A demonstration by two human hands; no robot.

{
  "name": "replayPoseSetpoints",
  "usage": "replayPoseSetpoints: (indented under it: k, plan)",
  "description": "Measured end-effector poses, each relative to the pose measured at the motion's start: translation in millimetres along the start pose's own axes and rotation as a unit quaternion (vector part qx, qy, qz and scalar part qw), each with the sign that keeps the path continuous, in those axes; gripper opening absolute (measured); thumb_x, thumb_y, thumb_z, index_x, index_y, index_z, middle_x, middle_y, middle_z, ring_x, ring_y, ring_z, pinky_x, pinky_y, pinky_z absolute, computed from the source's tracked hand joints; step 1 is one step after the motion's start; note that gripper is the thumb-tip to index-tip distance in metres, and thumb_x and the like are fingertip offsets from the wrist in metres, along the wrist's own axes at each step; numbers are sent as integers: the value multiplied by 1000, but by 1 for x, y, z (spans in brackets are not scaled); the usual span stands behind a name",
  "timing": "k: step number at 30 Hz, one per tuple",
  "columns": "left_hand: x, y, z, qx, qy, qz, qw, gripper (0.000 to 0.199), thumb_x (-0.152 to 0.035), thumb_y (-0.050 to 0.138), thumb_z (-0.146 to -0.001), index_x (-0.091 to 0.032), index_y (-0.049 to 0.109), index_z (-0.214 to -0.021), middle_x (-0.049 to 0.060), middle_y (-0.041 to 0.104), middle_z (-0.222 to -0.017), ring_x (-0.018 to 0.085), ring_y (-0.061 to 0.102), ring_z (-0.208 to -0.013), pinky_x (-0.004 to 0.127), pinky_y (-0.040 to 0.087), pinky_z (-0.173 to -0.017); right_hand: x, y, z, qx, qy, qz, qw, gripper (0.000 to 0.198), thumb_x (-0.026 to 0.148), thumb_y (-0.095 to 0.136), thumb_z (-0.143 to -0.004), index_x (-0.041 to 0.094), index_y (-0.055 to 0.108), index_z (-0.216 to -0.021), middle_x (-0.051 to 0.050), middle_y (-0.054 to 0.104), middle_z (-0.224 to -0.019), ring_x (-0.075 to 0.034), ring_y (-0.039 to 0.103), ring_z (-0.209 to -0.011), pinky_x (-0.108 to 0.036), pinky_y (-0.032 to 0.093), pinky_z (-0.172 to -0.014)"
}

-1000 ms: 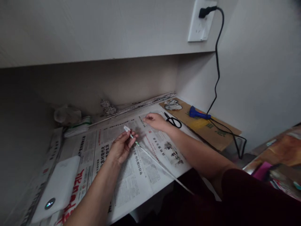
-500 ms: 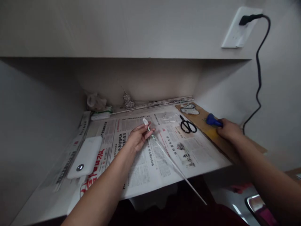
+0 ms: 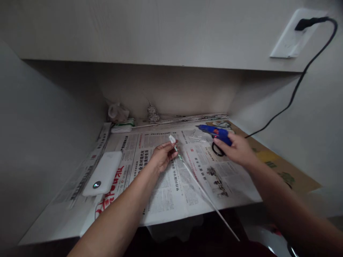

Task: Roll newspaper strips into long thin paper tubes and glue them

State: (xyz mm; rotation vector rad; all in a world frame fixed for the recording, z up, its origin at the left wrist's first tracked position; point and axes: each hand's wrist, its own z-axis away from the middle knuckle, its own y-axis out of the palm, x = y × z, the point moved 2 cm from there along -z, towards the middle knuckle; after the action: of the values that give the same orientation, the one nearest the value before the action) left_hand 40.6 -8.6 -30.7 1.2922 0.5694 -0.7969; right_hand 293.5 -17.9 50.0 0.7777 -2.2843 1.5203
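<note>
My left hand [image 3: 164, 155] pinches a thin rolled paper stick [image 3: 198, 184] near its far end, where a small white folded tip stands out above the fingers. From there the stick slants down to the right, past the table's front edge. My right hand [image 3: 238, 148] is wrapped round the handle of a blue glue gun [image 3: 214, 132]. Its nozzle points left, a little apart from the stick's tip, and a small red light glows on its body. Black-handled scissors [image 3: 217, 150] lie partly hidden under the gun and right hand.
Newspaper [image 3: 160, 200] covers the table, with a white power bank [image 3: 103, 173] on the left. Cardboard [image 3: 289, 171] lies at the right. Thin paper sticks [image 3: 187, 119] and a ball of twine [image 3: 152, 114] sit at the back. A black cord [image 3: 294, 87] runs from the socket [image 3: 292, 43].
My right hand has lifted the glue gun off the cardboard and brought it left over the scissors, nozzle now toward the left hand. The left hand keeps its pinch. The view has shifted slightly.
</note>
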Motion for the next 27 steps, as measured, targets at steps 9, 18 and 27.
replayPoseSetpoints:
  k: [9, 18, 27]
  plan:
    - [-3, -4, -3, -41, 18, 7, 999, 13, -9, 67, -69, -11, 67, -83, 5, 65, -74, 8, 59, -54, 15, 49, -44, 53, 62, 12, 38, -102, -123, 986, 30, 43, 52, -84, 19, 62, -99, -1, 61, -70, -16, 54, -61, -26, 42, -56]
    - [-4, -6, -6, -93, 61, -22, 994, 20, -9, 69, -64, -13, 66, -83, 2, 64, -70, 7, 55, -51, 15, 44, -43, 34, 79, 17, 66, -122, -104, 985, 23, 39, 51, -85, 19, 59, -95, -1, 62, -71, -16, 55, -61, -27, 43, -59]
    - [-6, -6, -2, -105, 113, -59, 986, 28, -14, 71, -61, -14, 66, -89, 2, 63, -70, 9, 54, -56, 18, 42, -45, 37, 78, 18, 71, -147, -91, 982, 19, 35, 48, -87, 21, 55, -97, -5, 64, -80, -20, 59, -71, -30, 42, -65]
